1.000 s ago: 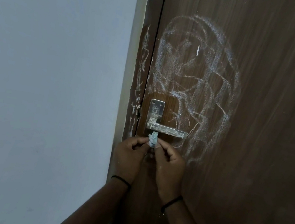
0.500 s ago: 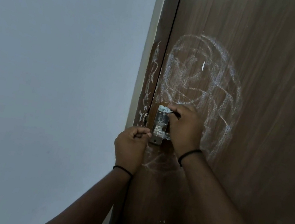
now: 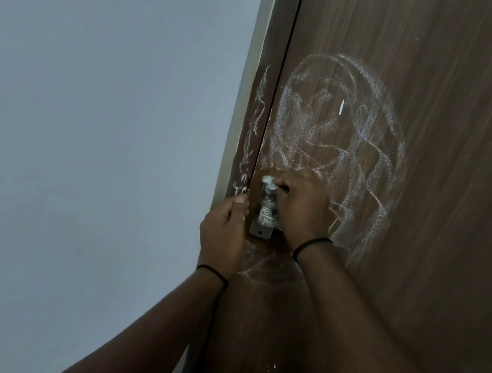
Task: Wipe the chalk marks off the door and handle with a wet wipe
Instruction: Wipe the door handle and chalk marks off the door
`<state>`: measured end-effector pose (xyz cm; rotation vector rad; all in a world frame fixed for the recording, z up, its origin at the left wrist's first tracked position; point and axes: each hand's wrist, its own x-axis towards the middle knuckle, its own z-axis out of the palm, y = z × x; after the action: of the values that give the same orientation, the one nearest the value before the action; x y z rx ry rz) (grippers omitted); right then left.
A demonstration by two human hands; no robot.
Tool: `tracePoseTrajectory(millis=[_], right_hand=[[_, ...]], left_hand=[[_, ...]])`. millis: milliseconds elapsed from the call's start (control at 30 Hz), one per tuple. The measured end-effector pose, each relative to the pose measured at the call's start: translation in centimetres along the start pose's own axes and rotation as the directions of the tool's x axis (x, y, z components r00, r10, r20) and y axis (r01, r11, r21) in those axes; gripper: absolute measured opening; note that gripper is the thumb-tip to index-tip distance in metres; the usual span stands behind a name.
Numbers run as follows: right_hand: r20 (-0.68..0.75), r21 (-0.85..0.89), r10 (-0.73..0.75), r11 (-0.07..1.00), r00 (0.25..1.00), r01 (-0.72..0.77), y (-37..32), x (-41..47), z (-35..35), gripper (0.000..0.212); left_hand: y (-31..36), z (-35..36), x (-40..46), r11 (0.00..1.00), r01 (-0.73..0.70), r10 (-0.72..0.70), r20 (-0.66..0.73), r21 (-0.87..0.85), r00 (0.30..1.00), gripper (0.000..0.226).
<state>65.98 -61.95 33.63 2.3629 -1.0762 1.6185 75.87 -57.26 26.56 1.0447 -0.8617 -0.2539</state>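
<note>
A brown wooden door [image 3: 428,217] carries a large swirl of white chalk marks [image 3: 338,130], with more chalk lines on the door frame [image 3: 252,129] at its left. The metal handle plate [image 3: 263,218] is scribbled with chalk; its lever is hidden behind my right hand. My right hand [image 3: 302,209] pinches a small crumpled wet wipe [image 3: 269,182] and presses it on the top of the plate. My left hand [image 3: 224,231] is a loose fist against the frame beside the plate, with nothing seen in it.
A plain pale wall [image 3: 85,127] fills the left half of the view. Fainter chalk lines [image 3: 270,268] lie on the door below the handle plate. A black band sits on each wrist.
My right hand rose from below the handle to the top of the plate with the wipe. My left hand let go of the wipe and closed beside the plate.
</note>
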Motion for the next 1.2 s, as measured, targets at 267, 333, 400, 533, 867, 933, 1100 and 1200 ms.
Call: tracePoseTrajectory(millis=[267, 333, 400, 533, 867, 933, 1100, 1200], right_hand=[[0.0, -0.06, 0.017, 0.998, 1.0, -0.017, 1.3, -0.2, -0.2, 0.019], [0.037, -0.059, -0.019, 0.998, 0.999, 0.021, 0.9, 0.2, -0.1, 0.017], [0.178, -0.106, -0.076, 0.99, 0.981, 0.096, 0.7, 0.1, 0.2, 0.016], [0.291, -0.144, 0.001, 0.989, 0.957, 0.043, 1.8, -0.1, -0.3, 0.022], [0.376, -0.218, -0.042, 0.967, 0.926, 0.133, 1.1, 0.1, -0.2, 0.03], [0.421, -0.205, -0.029, 0.971, 0.907, 0.126, 1.0, 0.6, -0.4, 0.028], [0.553, -0.017, 0.017, 1.0, 0.833, -0.01, 1.6, 2.0, -1.8, 0.019], [0.518, 0.005, 0.028, 0.999, 0.855, -0.035, 1.7, 1.9, -1.9, 0.017]], left_hand=[[-0.3, 0.2, 0.4, 0.989, 0.094, -0.092, 0.029, -0.113, 0.995, 0.026], [-0.5, 0.3, 0.4, 0.985, 0.112, -0.107, 0.046, -0.128, 0.993, 0.027], [-0.6, 0.4, 0.5, 0.98, 0.122, -0.114, 0.06, -0.154, 0.992, 0.029], [-0.9, 0.6, 0.6, 0.98, 0.12, -0.11, 0.069, -0.16, 0.992, 0.038], [-1.2, 1.2, 1.0, 0.974, 0.122, -0.114, 0.05, -0.189, 0.992, 0.038], [-1.2, 1.2, 0.9, 0.976, 0.111, -0.105, 0.042, -0.189, 0.994, 0.036], [-1.5, 0.9, 0.6, 0.998, -0.055, 0.054, 0.065, 0.019, 0.996, 0.023], [-1.5, 0.8, 0.7, 0.984, -0.101, 0.088, 0.091, 0.146, 0.992, 0.02]])
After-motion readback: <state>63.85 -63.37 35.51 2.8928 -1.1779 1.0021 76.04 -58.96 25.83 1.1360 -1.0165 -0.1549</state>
